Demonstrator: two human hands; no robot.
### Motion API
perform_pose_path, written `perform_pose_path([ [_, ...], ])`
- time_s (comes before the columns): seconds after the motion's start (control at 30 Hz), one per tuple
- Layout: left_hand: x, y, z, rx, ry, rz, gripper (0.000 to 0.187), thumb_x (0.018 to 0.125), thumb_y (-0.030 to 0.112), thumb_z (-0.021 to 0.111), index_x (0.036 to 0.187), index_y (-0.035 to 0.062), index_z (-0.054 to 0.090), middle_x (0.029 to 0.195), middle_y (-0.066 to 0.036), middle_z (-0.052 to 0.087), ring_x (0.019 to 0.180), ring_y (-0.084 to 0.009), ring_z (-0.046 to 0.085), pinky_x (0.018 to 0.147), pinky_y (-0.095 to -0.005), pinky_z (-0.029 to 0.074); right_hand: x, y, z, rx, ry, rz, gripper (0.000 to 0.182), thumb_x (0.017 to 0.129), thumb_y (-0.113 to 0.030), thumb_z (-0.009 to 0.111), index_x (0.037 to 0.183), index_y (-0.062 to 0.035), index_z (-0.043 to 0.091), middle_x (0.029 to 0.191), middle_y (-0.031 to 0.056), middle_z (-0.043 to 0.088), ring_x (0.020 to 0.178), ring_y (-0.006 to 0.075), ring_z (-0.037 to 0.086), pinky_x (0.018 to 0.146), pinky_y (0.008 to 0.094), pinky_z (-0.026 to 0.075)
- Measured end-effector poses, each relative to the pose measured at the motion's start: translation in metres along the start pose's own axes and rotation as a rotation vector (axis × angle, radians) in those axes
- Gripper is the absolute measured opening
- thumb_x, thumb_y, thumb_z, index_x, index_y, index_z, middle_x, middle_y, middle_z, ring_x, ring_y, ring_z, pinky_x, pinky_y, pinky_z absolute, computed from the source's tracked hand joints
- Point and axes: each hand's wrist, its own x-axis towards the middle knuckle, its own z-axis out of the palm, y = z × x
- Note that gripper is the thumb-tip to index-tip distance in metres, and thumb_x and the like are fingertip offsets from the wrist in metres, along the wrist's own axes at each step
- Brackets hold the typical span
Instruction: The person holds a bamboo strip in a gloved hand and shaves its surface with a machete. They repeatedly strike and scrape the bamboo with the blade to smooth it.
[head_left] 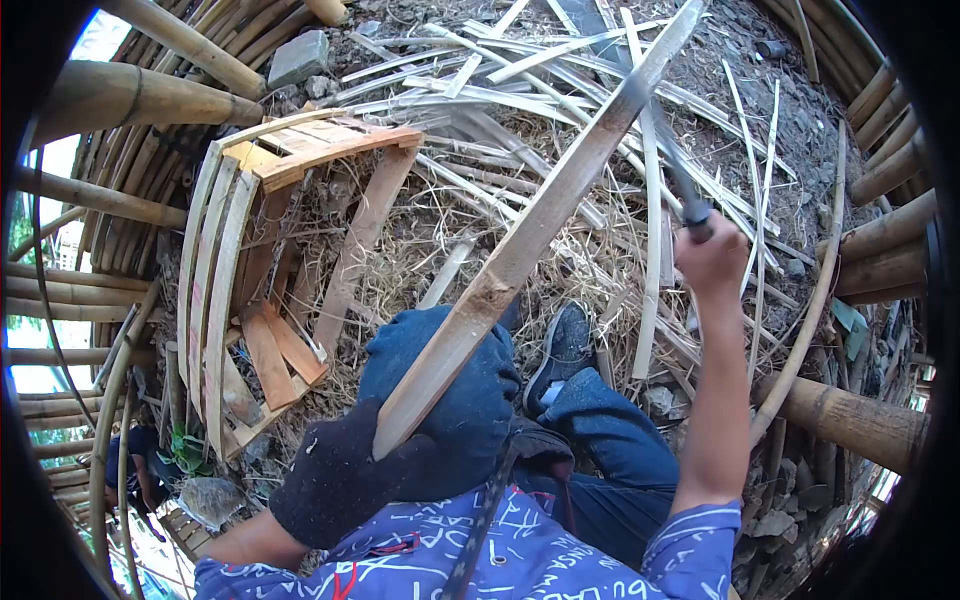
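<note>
Littered ground (810,130) around plank (535,235); L hand (345,470) closed on its near end, prob. steadying; R fist (712,260) grips knife (677,165) nr far end.

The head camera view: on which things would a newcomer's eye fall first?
Probably first on the long wooden plank slanting across the middle, its near end at the dark-gloved left hand. Next, on the long blade in the bare right hand, at upper right. Then perhaps on the slatted wooden crate at left and the pale strips scattered over the ground beyond.
</note>
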Motion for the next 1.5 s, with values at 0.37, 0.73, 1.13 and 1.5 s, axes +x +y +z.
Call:
perform_pose_path([
  [0.37, 0.007, 0.008, -0.01, 0.052, -0.117, -0.09, 0.037, 0.078, 0.022, 0.07, 0.106, 0.0018, 0.058, 0.082, -0.021, 0.061, 0.078, -0.0368, 0.063, 0.069, -0.042, 0.048, -0.067, 0.016, 0.004, 0.671, -0.011, 0.257, 0.022, 0.08, -0.019, 0.068, 0.076, -0.0017, 0.055, 0.058, -0.0011, 0.052, 0.047, 0.0071, 0.044, 0.045, 0.0244, 0.032],
  [0.73, 0.0, 0.01, -0.002, 0.078, 0.041, -0.03, 0.042, 0.07, 0.027, 0.077, 0.101, 0.0032, 0.062, 0.083, -0.022, 0.063, 0.078, -0.0373, 0.064, 0.071, -0.0421, 0.051, -0.114, -0.081, -0.013, 0.726, -0.129, -0.136, 0.05, 0.076, -0.052, 0.07, 0.079, -0.0042, 0.059, 0.056, 0.0083, 0.055, 0.05, 0.0243, 0.059, 0.047, 0.0332, 0.045],
  [1.13, -0.002, -0.004, -0.009, 0.112, 0.001, -0.074, 0.056, 0.066, 0.035, 0.081, 0.11, 0.0067, 0.062, 0.09, -0.022, 0.063, 0.082, -0.0353, 0.066, 0.071, -0.0406, 0.053, -0.08, -0.065, -0.015, 0.222, 0.087, -0.471, 0.061, 0.071, -0.068, 0.062, 0.064, -0.009, 0.049, 0.051, 0.0042, 0.05, 0.047, 0.0209, 0.058, 0.044, 0.034, 0.046],
  [1.5, 0.0, -0.022, -0.011, -0.073, -0.014, 0.036, 0.054, 0.064, 0.034, 0.082, 0.105, 0.0043, 0.062, 0.078, -0.023, 0.064, 0.08, -0.0367, 0.066, 0.07, -0.0427, 0.052, -0.064, -0.014, -0.009, 0.157, 0.087, -0.258, 0.056, 0.073, -0.063, 0.066, 0.066, -0.0097, 0.053, 0.052, 0.0053, 0.053, 0.046, 0.0203, 0.058, 0.043, 0.033, 0.045],
])
